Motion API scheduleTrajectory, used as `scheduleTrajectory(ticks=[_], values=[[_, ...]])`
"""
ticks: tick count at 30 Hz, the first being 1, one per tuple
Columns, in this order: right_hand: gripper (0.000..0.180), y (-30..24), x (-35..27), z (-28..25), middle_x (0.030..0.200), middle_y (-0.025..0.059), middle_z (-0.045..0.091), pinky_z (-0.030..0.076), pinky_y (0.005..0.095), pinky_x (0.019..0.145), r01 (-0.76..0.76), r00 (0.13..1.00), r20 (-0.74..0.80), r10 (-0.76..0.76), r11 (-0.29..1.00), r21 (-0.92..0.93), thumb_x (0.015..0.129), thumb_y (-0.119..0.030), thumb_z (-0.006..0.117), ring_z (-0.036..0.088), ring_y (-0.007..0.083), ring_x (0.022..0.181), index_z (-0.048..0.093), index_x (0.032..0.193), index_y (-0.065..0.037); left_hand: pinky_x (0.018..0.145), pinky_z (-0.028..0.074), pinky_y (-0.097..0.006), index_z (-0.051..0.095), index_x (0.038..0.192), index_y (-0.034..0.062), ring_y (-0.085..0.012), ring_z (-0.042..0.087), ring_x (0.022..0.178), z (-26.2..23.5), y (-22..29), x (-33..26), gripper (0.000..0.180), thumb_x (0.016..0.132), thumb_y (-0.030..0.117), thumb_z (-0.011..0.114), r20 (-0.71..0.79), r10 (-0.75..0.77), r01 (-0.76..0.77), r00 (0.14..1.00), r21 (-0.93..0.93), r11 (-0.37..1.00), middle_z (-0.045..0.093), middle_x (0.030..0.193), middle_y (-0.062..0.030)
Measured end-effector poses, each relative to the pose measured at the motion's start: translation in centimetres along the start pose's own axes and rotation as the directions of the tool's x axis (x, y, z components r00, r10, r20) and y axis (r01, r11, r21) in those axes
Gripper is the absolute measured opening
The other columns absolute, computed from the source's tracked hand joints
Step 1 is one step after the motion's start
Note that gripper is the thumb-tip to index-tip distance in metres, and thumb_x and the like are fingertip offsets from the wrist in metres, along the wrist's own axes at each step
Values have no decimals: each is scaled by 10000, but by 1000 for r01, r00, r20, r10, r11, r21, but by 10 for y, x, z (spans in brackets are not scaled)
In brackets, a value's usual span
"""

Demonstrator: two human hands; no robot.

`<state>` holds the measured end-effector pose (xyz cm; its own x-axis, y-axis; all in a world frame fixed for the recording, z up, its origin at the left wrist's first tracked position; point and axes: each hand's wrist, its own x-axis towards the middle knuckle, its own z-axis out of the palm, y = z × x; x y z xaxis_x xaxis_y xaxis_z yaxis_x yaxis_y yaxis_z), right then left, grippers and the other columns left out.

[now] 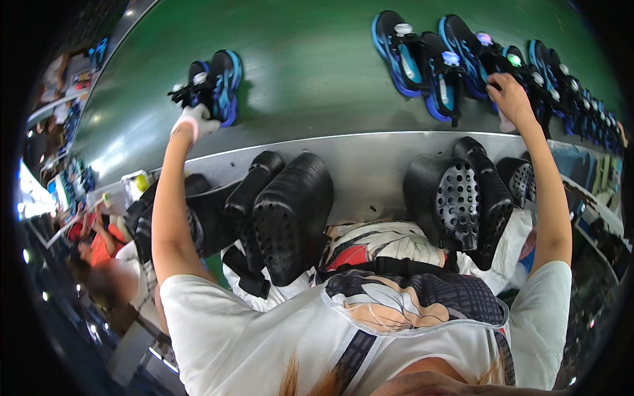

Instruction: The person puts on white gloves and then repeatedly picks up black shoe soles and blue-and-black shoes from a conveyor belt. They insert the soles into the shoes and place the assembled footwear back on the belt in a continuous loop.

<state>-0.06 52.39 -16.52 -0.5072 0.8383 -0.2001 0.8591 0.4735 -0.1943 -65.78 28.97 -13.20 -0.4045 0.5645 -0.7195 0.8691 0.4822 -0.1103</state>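
One printed cloth apron (416, 300) fronts a glossy green workroom table (304, 79). The white-gloved left hand (197, 121) is at two black-and-blue shoes (225, 79); the bare right hand (511, 98), fingers curled, adjoins a longer shoe row (465, 58). Whether either grasps, I cannot tell.

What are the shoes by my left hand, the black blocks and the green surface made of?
Shoes: likely fabric, dull black, with smooth blue foam or rubber soles. Blocks: perhaps plastic or rubber, with satin highlights. Green surface: probably smooth plastic, given glossy reflections.
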Motion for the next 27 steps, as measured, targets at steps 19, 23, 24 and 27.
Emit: scheduleTrajectory(ticks=[19, 23, 24, 27], values=[[295, -114, -66, -84, 1061, 74, 636, 494, 286, 862, -253, 962, 255, 94, -32, 967, 960, -197, 534, 614, 157, 992, 566, 1169, 9, 968, 440, -364, 562, 1266, 55, -347, 564, 1140, -5, 277, -42, 545, 851, 407, 588, -127, 742, -753, 658, -133, 644, 594, 1226, -219], [239, -98, -88, -94, 982, 77, 636, 514, 282, 751, -229, 968, 234, 93, -60, 972, 946, -184, 557, 623, 143, 868, 594, 1078, 12, 871, 488, -395, 569, 1200, 83, -358, 581, 990, -36, 335, -153, 470, 770, 230, 689, -482, 856, -941, 189, 160, 298, 562, 1099, -195], [207, -100, -88, -93, 952, 75, 639, 517, 271, 723, -193, 978, 198, 68, -79, 978, 929, -160, 560, 625, 136, 837, 612, 1032, 12, 903, 468, -373, 538, 1231, 59, -327, 546, 1035, -38, 343, -179, 495, 782, 186, 703, -507, 861, -969, 38, 191, 155, 542, 1132, -183], [248, -112, -91, -102, 1012, 49, 640, 520, 270, 793, -241, 968, 241, -69, 3, 971, 936, -190, 548, 618, 115, 894, 620, 1075, 2, 703, 505, -353, 627, 1022, 174, -265, 592, 837, -29, 365, -229, 279, 753, 184, 699, -366, 925, -803, -106, 580, 138, 609, 1015, -50]])
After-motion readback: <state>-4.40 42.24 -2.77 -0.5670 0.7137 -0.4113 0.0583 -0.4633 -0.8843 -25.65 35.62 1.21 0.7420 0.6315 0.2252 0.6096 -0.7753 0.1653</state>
